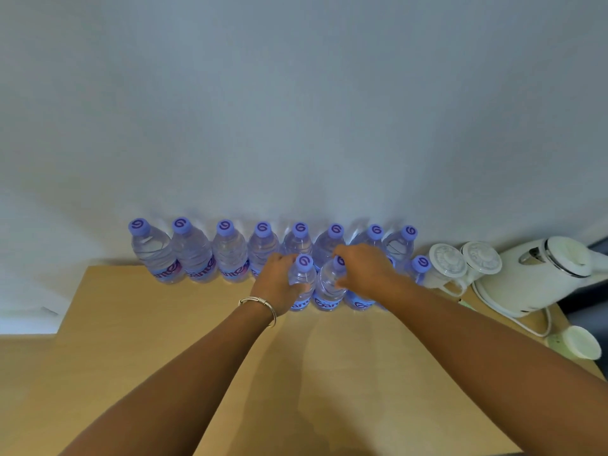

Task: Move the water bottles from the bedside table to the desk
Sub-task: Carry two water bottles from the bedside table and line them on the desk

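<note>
Several clear water bottles with purple caps stand in a back row (194,255) along the wall on a light wooden desk (164,340). A shorter front row stands before them. My left hand (278,279), with a metal bangle on the wrist, grips the front bottle (303,284) around its shoulder. My right hand (363,269) grips the neighbouring front bottle (329,287) near its neck. Both bottles stand upright on the desk. More front-row bottles (419,269) are partly hidden behind my right hand and forearm.
Two upturned white cups (449,263) and a white electric kettle (539,271) on its base stand at the desk's right end. A small white cup (580,345) sits near the right edge. Bare desk top lies in front of the bottles.
</note>
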